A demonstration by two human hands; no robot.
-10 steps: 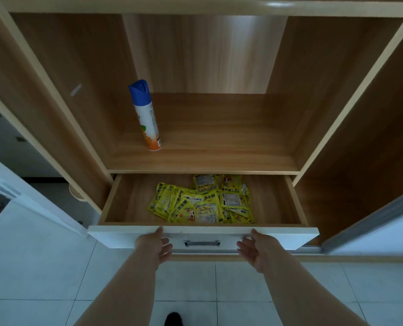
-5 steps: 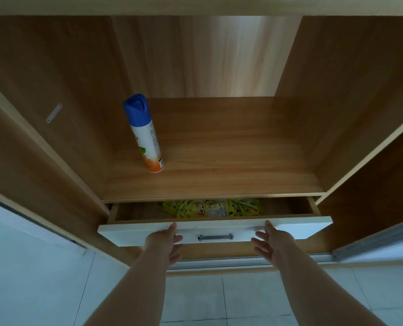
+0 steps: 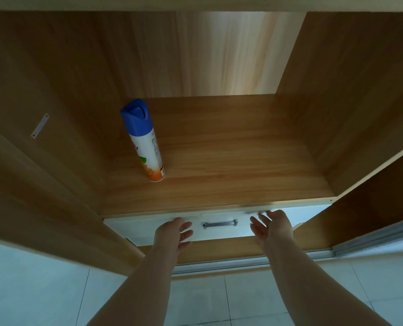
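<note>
A white drawer front (image 3: 134,228) with a metal handle (image 3: 219,224) sits flush under the wooden shelf of a wardrobe, its inside hidden. My left hand (image 3: 172,234) is just left of the handle with fingers straight, in front of the drawer face. To the right of the handle is my right hand (image 3: 272,228), fingers spread and straight, at the drawer's upper edge and slightly blurred. Neither hand holds anything.
A spray can (image 3: 144,142) with a blue cap stands upright on the left of the wooden shelf (image 3: 231,165). Wardrobe side panels rise left and right. A metal sliding-door rail (image 3: 243,263) runs along the base above the pale tiled floor (image 3: 43,290).
The drawer, open with yellow packets showing a second ago, has been pushed fully in by both hands. The packets are now hidden. The view has moved closer to the wardrobe.
</note>
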